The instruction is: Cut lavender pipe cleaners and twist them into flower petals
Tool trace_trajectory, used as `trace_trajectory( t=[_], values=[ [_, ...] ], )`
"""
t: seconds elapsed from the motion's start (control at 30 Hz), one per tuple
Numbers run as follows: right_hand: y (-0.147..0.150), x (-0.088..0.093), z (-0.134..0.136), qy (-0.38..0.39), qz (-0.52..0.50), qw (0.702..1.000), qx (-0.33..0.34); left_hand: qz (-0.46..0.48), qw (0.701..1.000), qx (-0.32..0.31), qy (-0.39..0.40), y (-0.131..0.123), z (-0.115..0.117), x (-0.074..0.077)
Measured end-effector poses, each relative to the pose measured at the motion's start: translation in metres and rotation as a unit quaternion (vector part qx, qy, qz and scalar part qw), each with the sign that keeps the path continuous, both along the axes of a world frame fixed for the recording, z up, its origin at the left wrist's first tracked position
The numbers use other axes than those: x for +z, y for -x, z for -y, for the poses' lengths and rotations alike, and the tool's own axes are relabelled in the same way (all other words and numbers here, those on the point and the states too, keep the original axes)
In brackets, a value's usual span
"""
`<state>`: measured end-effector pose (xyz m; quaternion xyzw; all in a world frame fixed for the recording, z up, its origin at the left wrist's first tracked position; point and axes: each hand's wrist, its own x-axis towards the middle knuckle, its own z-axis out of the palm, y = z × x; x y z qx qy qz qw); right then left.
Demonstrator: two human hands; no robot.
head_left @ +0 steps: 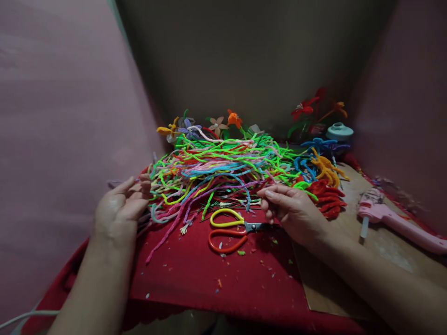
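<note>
A large heap of pipe cleaners (223,163) in green, pink, blue, yellow and red lies across the middle. At its left end is my left hand (120,207), palm turned up, fingers loosely bent and apart; I see nothing held in it. My right hand (293,209) is over the heap's right front, thumb and forefinger pinched together. Whatever may be between those fingertips is too small to make out. Scissors (228,231) with one yellow and one red handle lie in front of the heap, their blades pointing toward my right hand and partly hidden.
Pipe-cleaner flowers (217,125) stand behind the heap. Red looped petals (326,200) and orange ones (328,170) lie at right. A pink glue gun (391,218) rests on a brown board (394,265). Scraps dot the red cloth (181,279). Walls (70,116) enclose the table.
</note>
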<state>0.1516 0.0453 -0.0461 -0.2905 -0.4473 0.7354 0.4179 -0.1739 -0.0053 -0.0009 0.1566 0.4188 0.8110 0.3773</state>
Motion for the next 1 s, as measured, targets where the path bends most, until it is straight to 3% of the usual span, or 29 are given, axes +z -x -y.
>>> trace_trajectory(
  t=[0.1, 0.17, 0.23, 0.3, 0.37, 0.43, 0.47, 0.5, 0.53, 0.7, 0.87, 1.0],
  values=[
    [0.003, -0.003, 0.004, -0.046, 0.04, 0.998, 0.019, -0.1, 0.995, 0.023, 0.004, -0.02, -0.002, 0.003],
    [0.005, -0.003, 0.009, -0.088, 0.087, 0.991, 0.042, -0.17, 0.985, -0.023, 0.027, -0.036, -0.008, 0.008],
    [0.008, -0.003, 0.015, -0.135, 0.148, 0.977, 0.069, -0.277, 0.953, -0.096, 0.071, -0.054, -0.018, 0.015],
    [0.01, -0.003, 0.021, -0.207, 0.204, 0.952, 0.098, -0.354, 0.924, -0.118, 0.082, -0.071, -0.03, 0.022],
    [0.01, -0.005, 0.025, -0.303, 0.254, 0.91, 0.125, -0.589, 0.8, -0.092, 0.074, -0.085, -0.043, 0.026],
    [0.009, -0.008, 0.028, -0.399, 0.289, 0.858, 0.142, -0.765, 0.633, -0.095, 0.069, -0.095, -0.056, 0.026],
    [0.009, -0.01, 0.028, -0.44, 0.3, 0.833, 0.147, -0.818, 0.565, -0.086, 0.073, -0.097, -0.062, 0.025],
    [0.009, -0.012, 0.029, -0.477, 0.303, 0.812, 0.149, -0.85, 0.515, -0.071, 0.082, -0.097, -0.069, 0.024],
    [0.008, -0.014, 0.029, -0.506, 0.306, 0.792, 0.152, -0.862, 0.495, -0.057, 0.09, -0.096, -0.076, 0.022],
    [0.009, -0.017, 0.029, -0.582, 0.317, 0.73, 0.167, -0.857, 0.498, -0.008, 0.132, -0.074, -0.107, 0.016],
    [0.009, -0.013, 0.029, -0.58, 0.334, 0.725, 0.163, -0.869, 0.475, -0.043, 0.132, -0.065, -0.114, 0.003],
    [0.009, -0.015, 0.028, -0.579, 0.334, 0.725, 0.164, -0.876, 0.47, -0.007, 0.107, -0.068, -0.1, -0.017]
  ],
)
